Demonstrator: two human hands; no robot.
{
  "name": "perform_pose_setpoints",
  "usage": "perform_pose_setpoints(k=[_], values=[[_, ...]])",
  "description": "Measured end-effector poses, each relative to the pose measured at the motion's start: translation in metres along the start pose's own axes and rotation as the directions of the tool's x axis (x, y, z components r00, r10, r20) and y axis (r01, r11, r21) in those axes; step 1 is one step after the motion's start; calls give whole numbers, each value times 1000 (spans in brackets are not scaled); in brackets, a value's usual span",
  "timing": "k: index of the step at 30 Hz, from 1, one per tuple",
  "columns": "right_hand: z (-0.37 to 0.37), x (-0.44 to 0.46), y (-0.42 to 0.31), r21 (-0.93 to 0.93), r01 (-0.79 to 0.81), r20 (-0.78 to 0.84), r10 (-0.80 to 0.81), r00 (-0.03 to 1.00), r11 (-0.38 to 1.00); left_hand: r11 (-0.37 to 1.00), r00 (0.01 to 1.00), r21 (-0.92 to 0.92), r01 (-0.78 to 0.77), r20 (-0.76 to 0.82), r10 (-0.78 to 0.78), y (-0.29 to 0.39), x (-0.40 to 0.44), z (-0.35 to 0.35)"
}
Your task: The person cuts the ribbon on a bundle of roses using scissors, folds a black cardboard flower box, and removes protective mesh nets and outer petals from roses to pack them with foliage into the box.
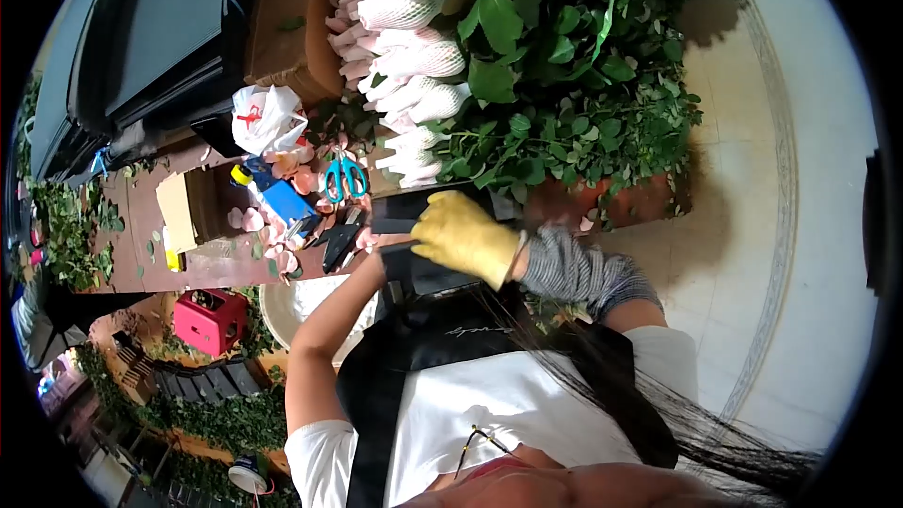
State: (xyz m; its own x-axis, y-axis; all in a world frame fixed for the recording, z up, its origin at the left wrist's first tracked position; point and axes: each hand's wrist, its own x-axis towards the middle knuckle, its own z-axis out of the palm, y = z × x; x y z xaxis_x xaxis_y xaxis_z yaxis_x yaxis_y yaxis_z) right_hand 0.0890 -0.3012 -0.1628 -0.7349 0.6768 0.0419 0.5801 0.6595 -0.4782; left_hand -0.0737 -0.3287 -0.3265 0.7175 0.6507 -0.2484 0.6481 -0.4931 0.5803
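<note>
My right hand [466,237] wears a yellow glove, its fingers bent around a black sheet-like piece [423,268] in front of my apron. The glove is slightly blurred. My bare left forearm [329,315] reaches up to the same black piece, which hides the left hand and its fingers. Just beyond lie roses in white foam nets [419,61], stacked with their leafy stems [564,132] pointing right. Left of my hands are scissors with teal handles [346,179], a black stapler-like tool [340,243] and a blue box [287,199].
A white plastic bag [268,119] and a brown cardboard piece [185,209] sit on the reddish table [221,273], among scattered pink petals. Below the table edge are a white tub [277,315] and a pink stool [210,322]. Pale floor [734,226] lies to the right.
</note>
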Motion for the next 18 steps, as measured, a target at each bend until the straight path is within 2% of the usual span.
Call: perform_pose_setpoints(k=[2,3,4,5,6,8,10,12,15,16,18], values=[[-29,7,14,191,0,85,-17,996,982,998,994,17,66,90,-67,-2,3,-3],[-41,14,22,39,86,21,-86,996,996,995,986,31,95,135,-98,-2,3,-8],[-50,19,25,-104,142,-39,-147,988,984,941,922,301,-154,-298,246,-12,-1,9],[-58,28,28,-30,50,190,-44,981,998,900,909,425,-99,-329,256,-19,0,26],[-51,31,29,-151,67,72,-57,996,986,904,909,416,-97,-333,250,-17,5,25],[-35,47,37,-348,83,36,-75,996,934,935,939,340,-105,-276,206,-14,9,17],[3,54,55,-307,101,62,-86,994,946,949,956,302,-96,-238,173,-11,9,11],[0,56,64,-93,198,33,-195,980,976,954,964,285,-94,-212,159,-9,12,5],[-15,40,38,-322,180,34,-179,983,930,947,962,304,-107,-209,176,-6,12,4],[-26,31,23,-329,246,-36,-272,962,912,936,953,334,-108,-233,193,-5,15,3],[-44,-1,1,-139,355,-56,-365,929,925,891,921,442,-105,-296,255,-5,14,6]])
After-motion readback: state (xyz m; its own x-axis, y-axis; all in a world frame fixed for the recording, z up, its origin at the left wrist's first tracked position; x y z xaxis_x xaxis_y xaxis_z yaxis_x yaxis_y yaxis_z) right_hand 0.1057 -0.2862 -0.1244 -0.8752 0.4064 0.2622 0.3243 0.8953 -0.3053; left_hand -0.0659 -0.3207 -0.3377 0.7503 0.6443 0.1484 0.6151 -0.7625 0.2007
